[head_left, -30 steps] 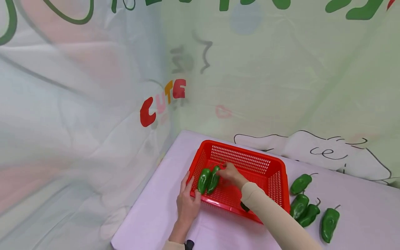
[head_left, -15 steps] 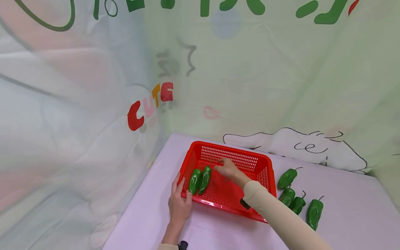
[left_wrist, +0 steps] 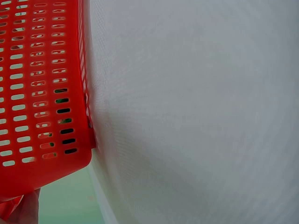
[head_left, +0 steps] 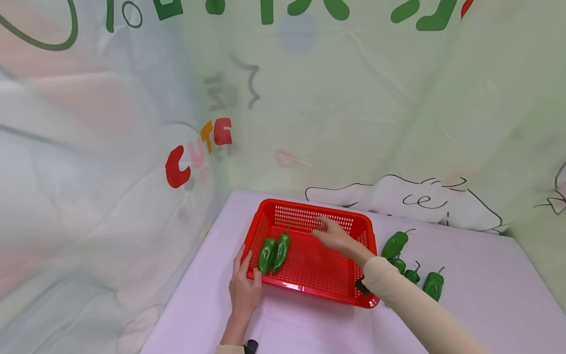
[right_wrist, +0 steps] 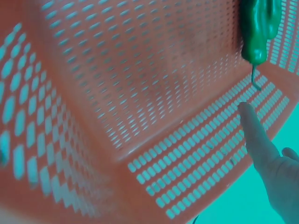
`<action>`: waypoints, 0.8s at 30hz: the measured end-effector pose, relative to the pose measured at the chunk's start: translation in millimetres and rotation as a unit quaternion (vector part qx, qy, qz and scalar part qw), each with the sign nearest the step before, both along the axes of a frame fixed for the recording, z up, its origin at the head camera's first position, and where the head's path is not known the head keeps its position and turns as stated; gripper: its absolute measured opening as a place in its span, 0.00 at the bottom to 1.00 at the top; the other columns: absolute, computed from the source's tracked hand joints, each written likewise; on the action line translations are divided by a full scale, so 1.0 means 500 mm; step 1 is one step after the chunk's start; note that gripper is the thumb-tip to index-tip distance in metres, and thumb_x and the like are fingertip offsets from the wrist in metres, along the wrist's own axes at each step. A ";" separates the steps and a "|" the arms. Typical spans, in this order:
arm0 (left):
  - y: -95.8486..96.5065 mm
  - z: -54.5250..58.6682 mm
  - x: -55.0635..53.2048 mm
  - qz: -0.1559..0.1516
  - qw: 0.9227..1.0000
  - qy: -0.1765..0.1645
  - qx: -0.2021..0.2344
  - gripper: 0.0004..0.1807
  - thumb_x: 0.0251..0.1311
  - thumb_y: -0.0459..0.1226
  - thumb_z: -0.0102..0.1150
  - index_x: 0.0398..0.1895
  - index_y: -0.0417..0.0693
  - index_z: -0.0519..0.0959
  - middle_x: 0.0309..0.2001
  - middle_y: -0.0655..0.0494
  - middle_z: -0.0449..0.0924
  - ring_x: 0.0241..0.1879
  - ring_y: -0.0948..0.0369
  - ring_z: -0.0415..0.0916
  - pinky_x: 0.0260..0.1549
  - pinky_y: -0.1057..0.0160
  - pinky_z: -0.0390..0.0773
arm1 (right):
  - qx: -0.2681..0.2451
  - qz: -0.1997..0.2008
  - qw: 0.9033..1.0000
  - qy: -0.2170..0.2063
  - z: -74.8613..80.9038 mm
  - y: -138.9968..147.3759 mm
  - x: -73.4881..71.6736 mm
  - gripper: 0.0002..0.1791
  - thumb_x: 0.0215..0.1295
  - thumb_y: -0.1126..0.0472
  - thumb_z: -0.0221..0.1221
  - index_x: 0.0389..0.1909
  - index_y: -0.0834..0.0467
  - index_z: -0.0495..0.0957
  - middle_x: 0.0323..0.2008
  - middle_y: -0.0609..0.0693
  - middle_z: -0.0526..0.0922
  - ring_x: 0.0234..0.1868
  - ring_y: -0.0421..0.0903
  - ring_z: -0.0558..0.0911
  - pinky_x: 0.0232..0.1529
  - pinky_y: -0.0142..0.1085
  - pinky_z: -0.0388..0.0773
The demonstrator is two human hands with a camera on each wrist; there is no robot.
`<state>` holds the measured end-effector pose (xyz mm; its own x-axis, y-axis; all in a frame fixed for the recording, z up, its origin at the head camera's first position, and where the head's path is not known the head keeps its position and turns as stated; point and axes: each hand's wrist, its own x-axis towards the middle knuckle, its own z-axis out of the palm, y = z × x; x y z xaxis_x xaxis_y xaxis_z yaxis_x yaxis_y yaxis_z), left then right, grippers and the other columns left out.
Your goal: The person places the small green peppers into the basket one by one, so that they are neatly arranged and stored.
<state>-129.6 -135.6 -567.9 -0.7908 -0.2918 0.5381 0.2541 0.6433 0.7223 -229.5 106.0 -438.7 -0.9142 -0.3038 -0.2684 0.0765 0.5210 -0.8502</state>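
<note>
A red perforated plastic basket (head_left: 305, 290) stands on the table. Two green peppers (head_left: 281, 253) lie side by side at its left end, stems pointing to the back. My left hand (head_left: 244, 291) holds the basket's front left corner, thumb at the front rim and fingers along the left side; the left wrist view shows the basket wall (left_wrist: 46, 116) and a bit of that hand at the lower edge. Over the basket's interior hovers my right hand (head_left: 332, 235), fingers extended and holding nothing. In the right wrist view a finger (right_wrist: 254, 135) points toward a pepper stem.
Several more green peppers (head_left: 395, 244) lie on the table to the right of the basket, partly hidden by the right sleeve (head_left: 420, 309). A pale lilac cloth (head_left: 194, 314) covers the table. Printed fabric walls (head_left: 336, 123) rise behind it and at its left.
My right hand has drawn back from the right-hand pepper in the basket, letting it go, and moved to the right. The head view has turned rightward. The left hand stays on the basket corner.
</note>
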 end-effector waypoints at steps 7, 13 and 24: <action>0.001 0.000 -0.001 0.001 1.000 0.001 0.002 0.29 0.52 0.30 0.53 0.62 0.35 0.75 0.70 0.49 0.66 0.42 0.54 0.79 0.17 0.70 0.67 | -0.002 0.002 1.000 0.025 0.017 0.071 0.000 0.33 0.74 0.61 0.49 0.75 0.62 0.52 0.68 0.70 0.62 0.62 0.66 0.72 0.54 0.54 0.76; 0.003 0.005 0.000 -0.003 1.000 -0.005 0.012 0.29 0.53 0.30 0.53 0.63 0.35 0.75 0.70 0.49 0.66 0.40 0.54 0.79 0.15 0.70 0.65 | 0.001 -0.012 0.999 0.051 0.044 0.139 -0.005 0.33 0.74 0.63 0.45 0.75 0.68 0.48 0.67 0.75 0.60 0.63 0.69 0.70 0.52 0.55 0.77; 0.002 0.008 0.004 -0.002 1.000 -0.004 0.013 0.29 0.53 0.30 0.53 0.63 0.35 0.75 0.70 0.49 0.66 0.52 0.50 0.78 0.17 0.69 0.68 | 0.029 -0.057 0.996 0.059 0.047 0.263 -0.003 0.34 0.73 0.62 0.45 0.74 0.71 0.47 0.67 0.78 0.59 0.62 0.71 0.70 0.49 0.52 0.80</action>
